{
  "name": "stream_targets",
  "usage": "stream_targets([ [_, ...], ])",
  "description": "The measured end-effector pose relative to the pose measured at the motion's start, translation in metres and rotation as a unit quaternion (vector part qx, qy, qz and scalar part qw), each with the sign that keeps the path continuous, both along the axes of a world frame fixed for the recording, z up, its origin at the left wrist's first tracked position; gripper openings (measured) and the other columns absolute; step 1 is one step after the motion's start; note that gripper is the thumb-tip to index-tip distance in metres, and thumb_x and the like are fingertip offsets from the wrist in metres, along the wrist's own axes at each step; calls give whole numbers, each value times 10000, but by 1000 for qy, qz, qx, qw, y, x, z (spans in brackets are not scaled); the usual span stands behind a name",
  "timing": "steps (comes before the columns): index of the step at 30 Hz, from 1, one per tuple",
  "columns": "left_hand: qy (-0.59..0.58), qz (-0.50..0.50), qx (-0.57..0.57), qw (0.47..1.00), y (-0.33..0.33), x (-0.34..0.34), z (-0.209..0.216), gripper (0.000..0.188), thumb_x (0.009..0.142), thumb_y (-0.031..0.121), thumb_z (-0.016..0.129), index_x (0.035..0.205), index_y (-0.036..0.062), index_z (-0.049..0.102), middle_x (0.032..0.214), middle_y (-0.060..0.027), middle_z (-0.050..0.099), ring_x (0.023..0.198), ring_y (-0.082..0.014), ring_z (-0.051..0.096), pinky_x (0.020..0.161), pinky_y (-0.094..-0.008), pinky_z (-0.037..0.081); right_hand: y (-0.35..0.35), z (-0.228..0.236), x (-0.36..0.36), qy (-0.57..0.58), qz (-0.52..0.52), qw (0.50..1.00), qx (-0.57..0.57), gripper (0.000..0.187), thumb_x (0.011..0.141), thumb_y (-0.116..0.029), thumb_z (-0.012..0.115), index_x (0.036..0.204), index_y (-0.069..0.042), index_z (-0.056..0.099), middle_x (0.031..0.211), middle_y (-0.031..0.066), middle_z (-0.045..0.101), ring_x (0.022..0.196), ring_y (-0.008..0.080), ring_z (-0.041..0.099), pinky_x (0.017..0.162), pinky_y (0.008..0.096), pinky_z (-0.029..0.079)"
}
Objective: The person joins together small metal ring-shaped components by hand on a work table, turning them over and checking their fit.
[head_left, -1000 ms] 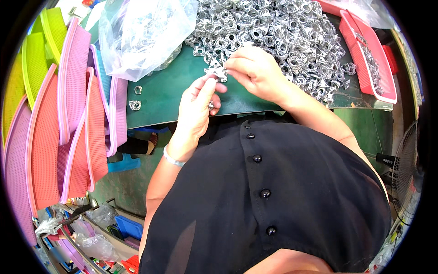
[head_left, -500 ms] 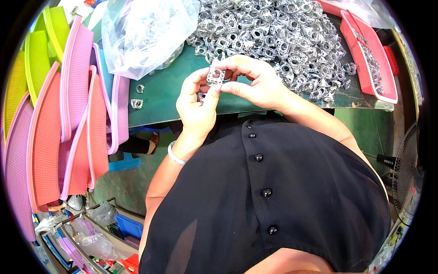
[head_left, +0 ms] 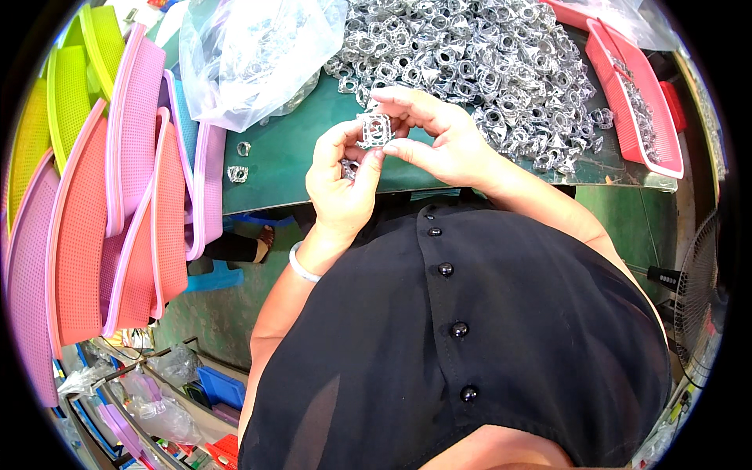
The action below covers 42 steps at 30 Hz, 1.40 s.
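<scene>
Between my two hands, over the near edge of the green table (head_left: 290, 168), is a small silvery, square-framed part (head_left: 376, 131) with a round hole in the middle. My left hand (head_left: 341, 176) pinches it from the left. A second silvery part (head_left: 350, 168) shows within the curled fingers of that hand. My right hand (head_left: 439, 137) has its thumb and fingers at the right side of the framed part. A big heap of similar silvery parts (head_left: 470, 63) lies just beyond my hands. Two loose parts, one of them a squarish piece (head_left: 237, 174), lie on the table left of my left hand.
A clear plastic bag (head_left: 251, 63) with parts lies at the back left. Stacked pink, purple and green baskets (head_left: 82, 235) stand along the left. A pink basket (head_left: 638, 102) with parts sits at the right edge. A fan (head_left: 697, 282) stands lower right.
The framed part has turned in my fingers and now shows its square face and hole more squarely. Both hands keep nearly the same place; the view has shifted slightly.
</scene>
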<state>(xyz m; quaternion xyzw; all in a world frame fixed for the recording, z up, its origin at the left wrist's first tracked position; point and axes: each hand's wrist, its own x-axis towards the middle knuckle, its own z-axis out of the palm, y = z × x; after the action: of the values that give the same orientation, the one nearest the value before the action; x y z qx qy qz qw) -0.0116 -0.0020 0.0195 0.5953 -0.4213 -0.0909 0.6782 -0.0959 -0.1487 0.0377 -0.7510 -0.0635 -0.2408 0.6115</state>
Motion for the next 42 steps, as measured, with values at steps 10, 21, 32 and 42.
stream_targets([
  [10, 80, -24, 6, 996, 4, -1, 6, 384, 802, -46, 583, 1158, 0, 447, 1055, -102, 563, 784, -74, 527, 667, -186, 429, -1, 4, -1, -9, -22, 999, -40, 540, 782, 8, 612, 1284, -44, 421, 1114, 95, 568, 905, 133, 567, 805, 278, 465],
  [21, 207, -42, 13, 977, 10, -5, 24, 279, 820, 5, 591, 1086, -7, 506, 948, -74, 599, 755, -67, 541, 618, -181, 444, 2, 3, 3, -4, 47, 989, 137, 488, 801, 54, 551, 1265, -36, 429, 1052, 106, 587, 934, 144, 572, 837, 273, 459],
  [32, 214, -48, 3, 976, 13, -3, 26, 252, 831, 47, 597, 1067, 5, 518, 921, -72, 623, 640, -49, 520, 521, -156, 400, 4, 4, 6, 2, 92, 973, 211, 486, 814, 76, 510, 1277, -16, 394, 1101, 114, 565, 1021, 157, 545, 900, 291, 434],
  [42, 388, -89, -48, 916, 14, 2, 27, 188, 869, 162, 579, 1008, 44, 532, 821, -36, 592, 611, -70, 515, 513, -194, 392, 6, 4, 10, -164, -50, 953, -251, 547, 723, 123, 580, 1233, -34, 454, 1090, 119, 600, 958, 224, 612, 819, 312, 498],
])
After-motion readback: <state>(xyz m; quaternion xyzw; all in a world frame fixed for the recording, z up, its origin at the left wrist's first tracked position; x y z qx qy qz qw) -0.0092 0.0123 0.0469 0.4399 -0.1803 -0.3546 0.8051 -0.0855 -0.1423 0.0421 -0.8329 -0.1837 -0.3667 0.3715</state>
